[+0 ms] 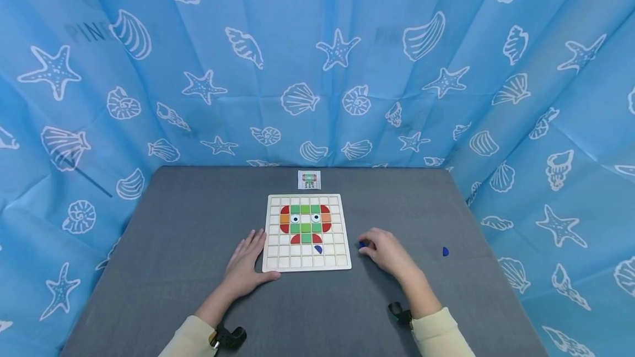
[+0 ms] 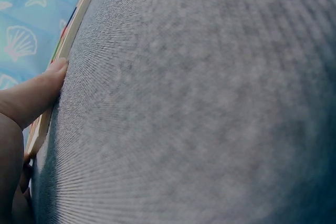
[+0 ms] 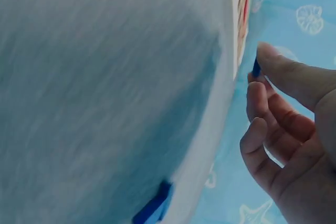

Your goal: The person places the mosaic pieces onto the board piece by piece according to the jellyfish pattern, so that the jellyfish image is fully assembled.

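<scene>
A white grid board (image 1: 272, 262) lies on the table, with red, green and orange pieces and two eye pieces set in its upper and middle squares. One blue piece (image 1: 318, 249) with a curved edge sits in a lower square. My left hand (image 1: 243, 269) rests at the board's left side, its fingers straight and its thumb (image 2: 44, 87) against the front edge. To the right of the board, my right hand (image 1: 389, 252) pinches a small blue piece (image 3: 256, 68) between thumb and fingertip. Another blue half-round piece (image 1: 445, 251) lies farther right.
A small card (image 1: 309, 179) with a printed coloured figure lies behind the board. The grey table (image 1: 198, 225) is backed by a blue curtain (image 1: 337, 98) with shell and starfish prints, which also hangs along both sides.
</scene>
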Motion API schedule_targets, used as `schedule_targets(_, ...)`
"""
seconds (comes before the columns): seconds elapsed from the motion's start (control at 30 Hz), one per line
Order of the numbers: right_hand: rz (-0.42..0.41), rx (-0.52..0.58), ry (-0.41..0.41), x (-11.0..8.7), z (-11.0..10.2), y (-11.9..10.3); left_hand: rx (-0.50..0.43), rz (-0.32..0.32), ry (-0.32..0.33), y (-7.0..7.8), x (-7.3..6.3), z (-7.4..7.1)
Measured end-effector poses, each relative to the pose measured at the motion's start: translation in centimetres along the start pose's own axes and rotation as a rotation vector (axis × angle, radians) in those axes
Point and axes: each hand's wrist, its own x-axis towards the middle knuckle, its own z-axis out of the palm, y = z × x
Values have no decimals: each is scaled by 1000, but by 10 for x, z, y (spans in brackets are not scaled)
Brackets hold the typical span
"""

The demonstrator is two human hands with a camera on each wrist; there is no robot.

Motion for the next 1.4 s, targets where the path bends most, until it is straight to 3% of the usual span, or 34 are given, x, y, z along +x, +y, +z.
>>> schedule_targets(0.3,-170,41,-36,5,6,-34,2,2,3,1,0,-1)
schedule_targets(0.6,-320,102,-112,13,29,-55,5,3,6,2,-1,-2)
schedule_targets(0.87,-319,43,-182,16,42,-61,3,8,8,0,0,0)
schedule_targets(1.1,-313,56,-214,18,45,-58,13,4,2,-1,0,1)
schedule_targets(1.4,-343,79,-186,20,46,-56,-1,12,16,1,-1,-1)
